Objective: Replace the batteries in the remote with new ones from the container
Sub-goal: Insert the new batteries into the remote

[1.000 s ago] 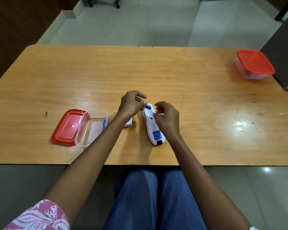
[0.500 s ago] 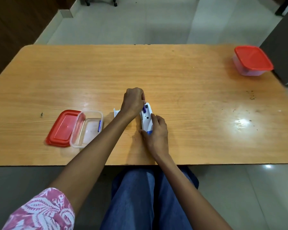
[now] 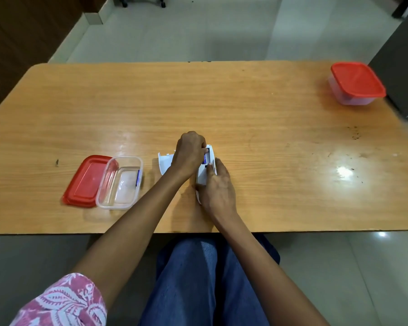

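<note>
A white remote (image 3: 211,156) lies face down on the wooden table (image 3: 245,109), its battery bay uncovered. My left hand (image 3: 190,152) curls over the bay's far end, fingers pressing a blue battery (image 3: 205,158) that sits in the bay. My right hand (image 3: 218,187) clasps the remote's near half and holds it against the table. The remote's white battery cover (image 3: 164,162) rests just left of my left wrist. An uncovered clear container (image 3: 120,182) further left holds one blue battery (image 3: 138,178) along its right wall.
The container's red lid (image 3: 86,180) lies beside it on the left. A second clear container with a red lid (image 3: 356,83) stands shut at the table's far right corner. A dark cabinet (image 3: 403,60) rises beyond that corner. My knees are under the near table edge.
My left hand has brought the blue battery down from above the remote into the bay. My right hand slid from the remote's side onto its near half.
</note>
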